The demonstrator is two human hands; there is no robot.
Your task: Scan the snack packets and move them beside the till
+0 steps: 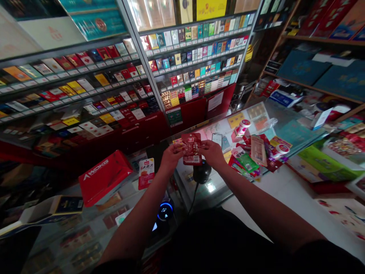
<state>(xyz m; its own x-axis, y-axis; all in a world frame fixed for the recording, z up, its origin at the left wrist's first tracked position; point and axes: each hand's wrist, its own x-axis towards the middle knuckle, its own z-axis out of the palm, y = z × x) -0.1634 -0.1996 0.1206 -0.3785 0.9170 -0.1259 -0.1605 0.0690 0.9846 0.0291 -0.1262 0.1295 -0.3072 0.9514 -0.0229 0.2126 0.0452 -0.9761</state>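
Note:
A red snack packet (191,149) with a barcode near its lower edge is held up in front of me by both hands. My left hand (172,155) pinches its left side, and my right hand (212,151) grips the right side. Just below the packet stands a black scanner (202,173) with a cable, on the glass counter (219,186). Close to my left hand lies a red and white snack packet (146,173). Beyond my right hand is a phone (217,139) with a lit screen.
A pile of snack packets (258,152) lies on the counter to the right, with a pink-and-white tub (244,126) behind it. At left sit a red box (105,177) and an opened carton (54,209). A round device (165,210) glows blue. Shelves of cigarette packs (196,55) line the back.

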